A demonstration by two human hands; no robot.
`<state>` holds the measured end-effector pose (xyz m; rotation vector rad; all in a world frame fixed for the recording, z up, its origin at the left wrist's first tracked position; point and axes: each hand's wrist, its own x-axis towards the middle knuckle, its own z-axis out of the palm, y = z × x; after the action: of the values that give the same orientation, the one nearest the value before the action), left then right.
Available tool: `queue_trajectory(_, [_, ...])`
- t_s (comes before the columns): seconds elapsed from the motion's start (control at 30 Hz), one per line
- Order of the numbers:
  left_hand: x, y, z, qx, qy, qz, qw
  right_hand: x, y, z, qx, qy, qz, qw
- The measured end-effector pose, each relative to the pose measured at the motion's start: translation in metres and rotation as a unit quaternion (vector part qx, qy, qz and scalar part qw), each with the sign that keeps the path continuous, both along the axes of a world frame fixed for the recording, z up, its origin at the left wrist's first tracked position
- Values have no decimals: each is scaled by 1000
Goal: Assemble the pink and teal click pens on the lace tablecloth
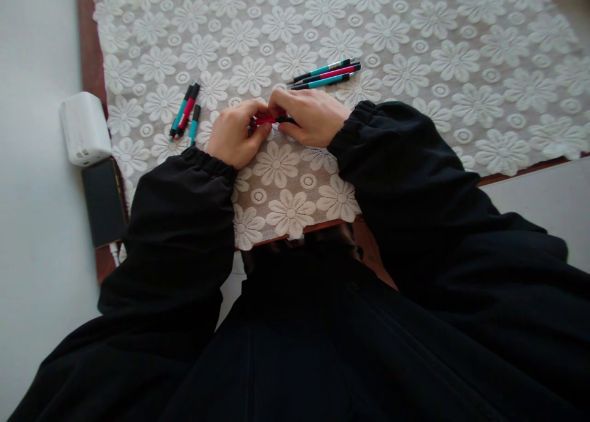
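Note:
A red and black pen (266, 121) is held level between my two hands, over the near part of the lace cloth. My left hand (237, 133) has its fingers closed around the pen's left portion. On the black part at the other side, my right hand (316, 116) pinches with thumb and fingers. The fingers cover much of the pen, so whether it is whole or in parts is hard to tell. Just beyond my right hand lie a few pens, one of them red and black (329, 73). Left of my left hand are short pen-like pieces, including a red and black one (187, 111).
A cream lace tablecloth (288, 210) with flower shapes covers the brown table. At the table's left edge are a white block-shaped device (86, 129) and a dark phone (103, 202), with a white cable (114, 253) below it.

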<state>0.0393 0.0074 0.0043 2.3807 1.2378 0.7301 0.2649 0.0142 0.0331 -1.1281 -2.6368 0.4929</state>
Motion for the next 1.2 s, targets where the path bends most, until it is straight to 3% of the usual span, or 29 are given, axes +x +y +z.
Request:
queue_trajectory(0.43, [2,-1,1,-16,-8,8,1000,0,-1,0,-2,7,-7,1000])
queue_trajectory(0.7, [2,1,-1,0,-10,5,1000,0,-1,1,-36,18,-21,999])
queue_trajectory(1.0, [2,2,-2,21,-6,-6,1000,0,-3,2,5,5,-12,1000])
queue_trajectory(1.2, [1,4,-3,30,20,5,999,0,-1,1,-22,19,-14,999])
